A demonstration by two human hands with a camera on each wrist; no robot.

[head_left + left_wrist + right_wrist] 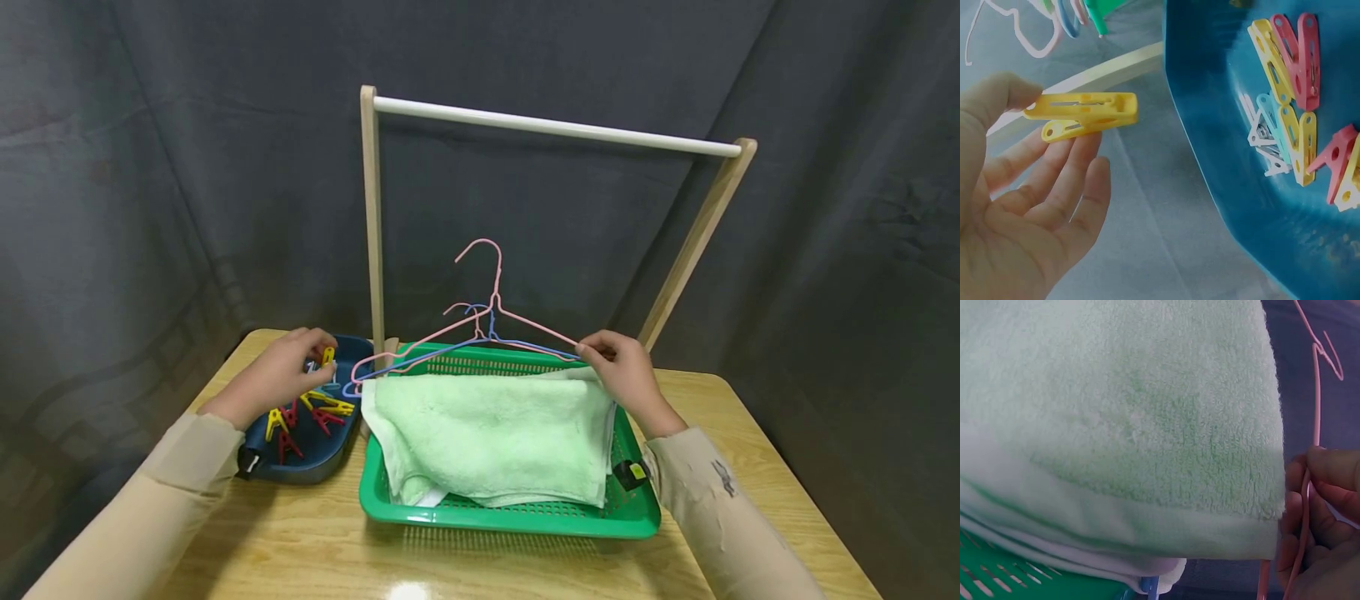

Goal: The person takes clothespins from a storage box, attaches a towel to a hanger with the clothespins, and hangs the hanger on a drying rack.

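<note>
My left hand is over the blue basin at the left, pinching a yellow clothespin between thumb and fingers. In the left wrist view the clothespin points sideways, level with the basin's wall. My right hand pinches the right arm of a pink wire hanger with thumb and fingertips. The hanger stands upright, its hook free in the air. A folded light green towel hangs below the hanger's arms, over the green basket. In the right wrist view the towel's edge lies beside my fingers.
Several yellow, red and pale clothespins lie in the basin. Behind the pink hanger, a blue hanger and another pink hanger show over the basket. A wooden rack with a white rail rises behind, before a dark curtain.
</note>
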